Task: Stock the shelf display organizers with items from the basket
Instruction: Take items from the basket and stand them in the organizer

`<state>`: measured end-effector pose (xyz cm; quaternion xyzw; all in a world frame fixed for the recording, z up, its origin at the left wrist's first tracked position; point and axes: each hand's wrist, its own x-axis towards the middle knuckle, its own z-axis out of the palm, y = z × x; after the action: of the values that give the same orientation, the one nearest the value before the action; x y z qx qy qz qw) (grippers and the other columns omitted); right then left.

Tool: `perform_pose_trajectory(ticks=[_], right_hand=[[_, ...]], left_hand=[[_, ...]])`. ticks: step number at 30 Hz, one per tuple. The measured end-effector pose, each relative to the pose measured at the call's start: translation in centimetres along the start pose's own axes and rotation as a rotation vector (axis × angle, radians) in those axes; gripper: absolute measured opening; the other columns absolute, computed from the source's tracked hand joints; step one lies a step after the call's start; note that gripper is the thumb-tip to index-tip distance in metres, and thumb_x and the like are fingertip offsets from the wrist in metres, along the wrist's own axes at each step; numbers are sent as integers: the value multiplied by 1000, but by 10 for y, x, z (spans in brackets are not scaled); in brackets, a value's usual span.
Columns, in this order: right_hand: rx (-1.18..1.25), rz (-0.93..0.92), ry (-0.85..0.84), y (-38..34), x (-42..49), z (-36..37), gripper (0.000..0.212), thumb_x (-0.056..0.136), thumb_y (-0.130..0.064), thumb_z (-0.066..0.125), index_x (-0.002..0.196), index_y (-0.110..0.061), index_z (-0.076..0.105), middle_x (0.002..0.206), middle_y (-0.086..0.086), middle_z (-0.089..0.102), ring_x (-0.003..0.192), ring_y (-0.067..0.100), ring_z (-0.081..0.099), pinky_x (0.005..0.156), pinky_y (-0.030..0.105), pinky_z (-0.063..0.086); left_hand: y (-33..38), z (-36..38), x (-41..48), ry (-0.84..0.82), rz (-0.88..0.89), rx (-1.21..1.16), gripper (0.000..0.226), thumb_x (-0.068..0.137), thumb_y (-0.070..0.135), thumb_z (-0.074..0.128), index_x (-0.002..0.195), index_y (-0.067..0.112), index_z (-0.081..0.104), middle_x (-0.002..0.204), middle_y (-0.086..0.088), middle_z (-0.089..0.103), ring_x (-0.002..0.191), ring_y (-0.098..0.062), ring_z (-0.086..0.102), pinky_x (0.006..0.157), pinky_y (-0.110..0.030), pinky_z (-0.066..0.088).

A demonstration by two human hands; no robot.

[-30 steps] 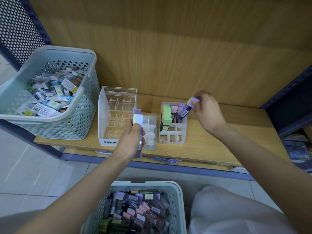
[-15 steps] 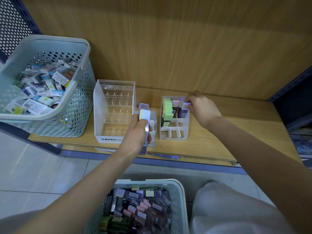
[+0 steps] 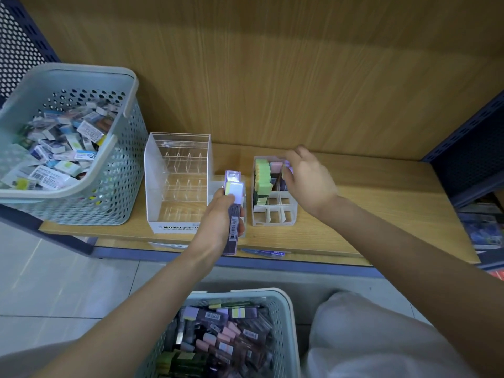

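Fingers of the right hand (image 3: 308,184) pinch a slim purple pack (image 3: 287,171) at the rear row of the white slotted plastic organizer (image 3: 274,221); the left hand (image 3: 215,227) grips spare purple packs (image 3: 234,216). Best lowered straight and upright

Bare shelf (image 3: 381,208) lies right of the white organizer (image 3: 272,214); left, the clear display box (image 3: 177,184) and grey basket (image 3: 109,186) crowd it.

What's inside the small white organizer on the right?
The white organizer holds green packs down its left column and a pink one at the back; front cells show empty. The right hand, pinching a purple pack, covers the back right cells.
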<state>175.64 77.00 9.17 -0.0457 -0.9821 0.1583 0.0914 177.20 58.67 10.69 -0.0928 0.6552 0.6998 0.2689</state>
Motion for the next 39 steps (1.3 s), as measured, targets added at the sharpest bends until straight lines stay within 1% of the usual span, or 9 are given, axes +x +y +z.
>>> perform_pose_trajectory(ticks=[3,6,12,18,23,28,31,35,39], right_hand=[[348,-85,78,-25,-11,-17,29,93,-1,44,116,-10,58,112,1,51,96,11,54,85,27,47],[528,-154,-60,-49,-24,-30,40,85,6,47,117,-13,61,108,-2,45,92,8,53,80,11,45],[399,-224,-265,-56,-37,-32,38,82,-11,69,119,-16,63,117,-5,42,101,5,46,81,-2,31],[557,-39,-197,-57,-47,-36,45,80,-5,70,122,-13,56,112,-4,47,95,6,51,73,4,45],[562,57,-218,-47,-42,-42,31,68,-14,82,86,-22,59,80,-16,57,80,8,58,68,7,43],[758,218,-40,-13,-24,-61,25,79,-6,72,81,-23,53,89,5,68,66,11,66,60,22,51],[592,250,141,8,-17,-63,12,87,-5,63,92,-14,56,83,6,66,57,-4,60,57,10,47],[408,218,62,21,-12,-43,8,89,-8,59,96,-11,61,82,7,68,75,20,65,78,40,53],[248,153,-13,28,-5,-26,11,91,-10,56,99,-12,62,91,6,65,85,24,60,77,37,49]], left_hand=[[0,3,-4,-7,-33,-63,30,101,21,27,112,8,52,64,-3,48,44,-12,43,43,-18,40],[1,8,-9,-10,-41,-93,34,101,23,26,90,9,56,51,0,52,38,-10,44,43,-19,40],[-1,18,-22,-40,-4,-80,25,102,22,30,92,21,53,61,-2,49,44,-13,45,49,-25,38],[-4,23,-30,-11,131,-54,20,102,22,36,102,26,55,65,4,56,53,-11,47,47,-18,43],[-4,19,-28,-39,183,77,22,102,26,34,98,34,54,75,4,61,59,-13,51,56,-20,45],[-7,6,-16,32,202,263,20,101,12,32,106,25,46,89,1,54,66,-11,47,58,-14,43],[-16,0,-10,-1,253,407,25,101,11,34,110,33,41,97,-5,52,67,-10,50,56,-15,42],[-21,1,-5,-31,277,353,23,98,7,42,106,28,45,84,3,58,57,-11,54,48,-11,42],[-24,-2,1,-9,239,336,22,95,7,49,87,26,41,85,3,63,48,-6,55,48,-17,45]])
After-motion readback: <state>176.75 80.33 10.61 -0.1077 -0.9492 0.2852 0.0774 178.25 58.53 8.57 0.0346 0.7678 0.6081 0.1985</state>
